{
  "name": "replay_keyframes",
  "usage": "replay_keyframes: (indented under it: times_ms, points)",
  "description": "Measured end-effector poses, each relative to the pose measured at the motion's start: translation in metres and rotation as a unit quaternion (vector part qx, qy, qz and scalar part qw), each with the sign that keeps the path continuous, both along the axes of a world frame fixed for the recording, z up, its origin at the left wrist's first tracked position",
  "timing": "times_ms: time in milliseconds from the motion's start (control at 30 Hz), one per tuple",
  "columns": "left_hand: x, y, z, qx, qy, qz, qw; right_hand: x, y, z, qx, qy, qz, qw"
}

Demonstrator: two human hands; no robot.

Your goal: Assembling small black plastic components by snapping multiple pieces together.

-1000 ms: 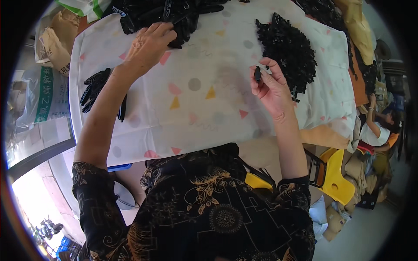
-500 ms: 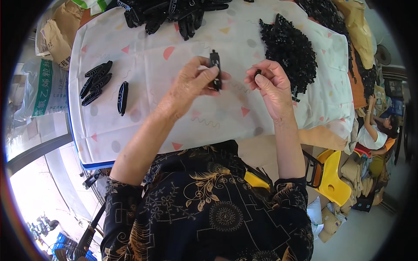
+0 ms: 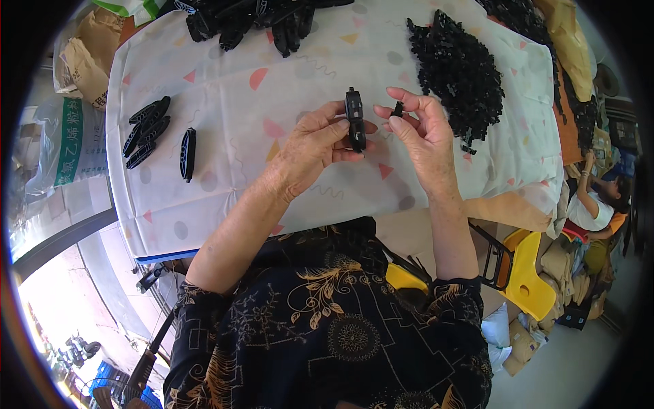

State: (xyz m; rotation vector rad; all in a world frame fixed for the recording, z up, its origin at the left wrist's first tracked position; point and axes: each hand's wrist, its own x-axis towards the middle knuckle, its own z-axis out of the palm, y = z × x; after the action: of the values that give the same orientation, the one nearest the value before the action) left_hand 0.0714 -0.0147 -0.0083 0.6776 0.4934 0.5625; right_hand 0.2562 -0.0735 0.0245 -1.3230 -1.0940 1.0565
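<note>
My left hand (image 3: 320, 140) grips a long black plastic part (image 3: 355, 121), held upright between thumb and fingers above the table. Close to its right, my right hand (image 3: 424, 129) pinches a small black plastic piece (image 3: 398, 109) between thumb and fingertips. The two parts are apart by a short gap. Beyond my right hand lies a heap of small black pieces (image 3: 460, 71). On the left of the table several long black parts (image 3: 146, 133) lie in a cluster, with a single long black part (image 3: 188, 155) beside them.
A pile of long black parts (image 3: 252, 20) lies at the table's far edge. The patterned white cloth (image 3: 225, 198) covers the table. Yellow chair (image 3: 524, 276) stands to the right behind the edge. Another person (image 3: 593, 204) sits at far right, near another heap of black pieces.
My left hand has moved slightly right and turned the long part to show another side. The small piece in my right hand now shows more between the fingertips. The view has shifted a little.
</note>
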Motion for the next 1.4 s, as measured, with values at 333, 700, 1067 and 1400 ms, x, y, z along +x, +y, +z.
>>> replay_keyframes:
  times_ms: [333, 700, 1067, 1400]
  points:
    - [0.006, 0.0, -0.001, -0.004, 0.055, -0.039, 0.998, 0.017, -0.002, 0.016, 0.069, -0.261, 0.127, 0.954]
    - [0.014, -0.007, 0.011, 0.186, 0.209, -0.118, 0.953, 0.023, 0.003, 0.035, 0.182, -0.533, 0.263, 0.783]
    - [0.016, -0.008, 0.004, 0.112, 0.156, -0.075, 0.979, 0.032, 0.003, 0.01, 0.08, -0.329, 0.197, 0.92]
    - [0.033, -0.017, 0.006, 0.074, 0.115, 0.017, 0.99, 0.023, -0.002, -0.015, -0.056, -0.001, 0.056, 0.997]
